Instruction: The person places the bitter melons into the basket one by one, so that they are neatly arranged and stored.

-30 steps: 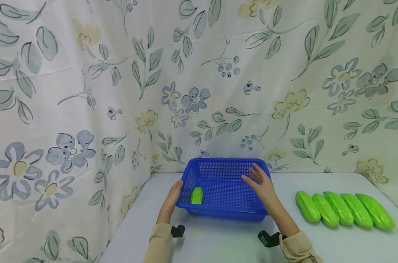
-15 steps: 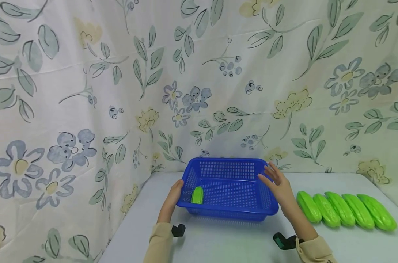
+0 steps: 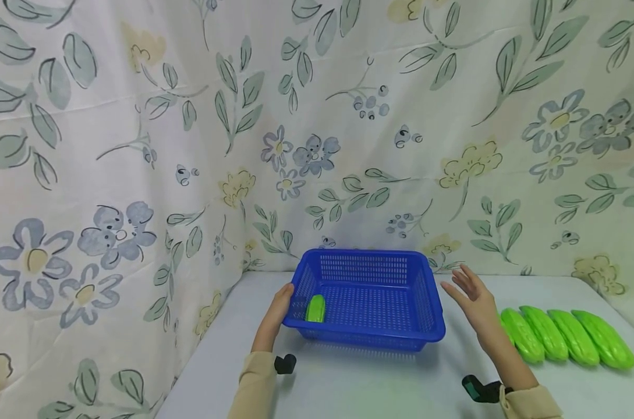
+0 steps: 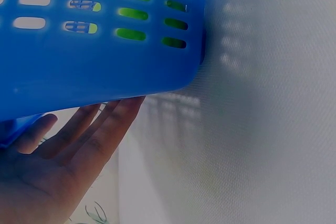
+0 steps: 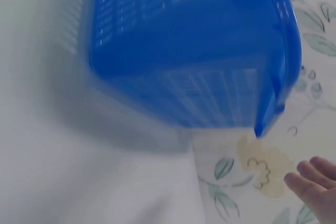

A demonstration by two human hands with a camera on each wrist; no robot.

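My left hand (image 3: 281, 302) rests along the left side of a blue plastic basket (image 3: 366, 333) with slotted walls. In the left wrist view its straight fingers (image 4: 113, 124) touch the basket's outer side wall. One bright green, cucumber-shaped vegetable (image 3: 315, 308) lies inside at the basket's front left corner; green also shows through the slots. My right hand (image 3: 476, 305) is in the air between the basket and a row of several more green vegetables (image 3: 573, 338). Its fingers are spread and hold nothing. The row's left end is partly hidden behind that hand.
The basket stands on a white table (image 3: 358, 387). A floral curtain (image 3: 348, 192) hangs directly behind the table and along its left side. A black camera mount (image 3: 481, 389) sits on the right wrist, and another (image 3: 285, 365) on the left.
My right hand has moved right, from over the basket's right part to outside its rim, closer to the green row. The left hand stays at the basket's left side.
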